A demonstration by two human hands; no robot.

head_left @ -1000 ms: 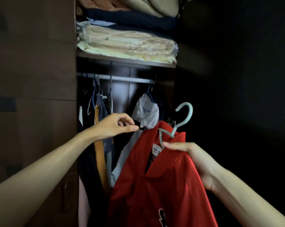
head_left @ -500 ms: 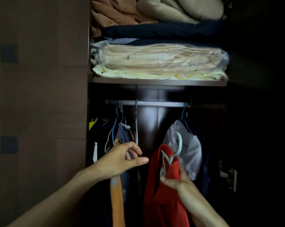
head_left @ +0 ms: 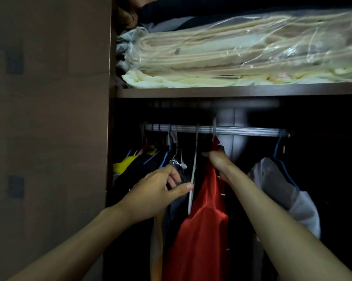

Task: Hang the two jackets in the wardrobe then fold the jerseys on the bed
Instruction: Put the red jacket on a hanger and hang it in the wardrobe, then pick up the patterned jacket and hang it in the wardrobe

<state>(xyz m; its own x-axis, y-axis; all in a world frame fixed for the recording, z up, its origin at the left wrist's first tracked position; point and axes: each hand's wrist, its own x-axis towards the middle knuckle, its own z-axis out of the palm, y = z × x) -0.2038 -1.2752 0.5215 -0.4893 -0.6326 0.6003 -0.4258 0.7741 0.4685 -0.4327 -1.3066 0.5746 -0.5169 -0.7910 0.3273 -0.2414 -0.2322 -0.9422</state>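
A head-worn camera looked into a dim open wardrobe. A metal rail [head_left: 215,131] ran left to right under a shelf [head_left: 231,92] that held folded bedding in clear plastic.

The red jacket [head_left: 203,226] hung in the middle of the rail, between a dark bunch of clothes toward the rail's left end and a pale garment [head_left: 282,191] near its right end. Its long axis ran straight down from the rail, with the fabric edge-on to the camera. A thin hanger hook [head_left: 214,128] rose from its collar and met the rail (whether it was fully seated over the bar could not be told in the blur).

The right hand [head_left: 216,158] was directly below the rail, fingers curled tight round the jacket's collar at the hanger neck. It was the nearer hand to the hook, which lay just above it.

The left hand [head_left: 161,191] sat lower and to the left, beside the jacket but not on it. Its thumb and fingers pinched around a thin, pale empty hanger [head_left: 193,175] that dropped from the rail just left of the jacket, apparently keeping a gap free.

Judging by this, the first jacket was almost hung. The next move would likely depend on the short upward line from right hand to rail: the hook needed to settle over the bar before the grip let go.
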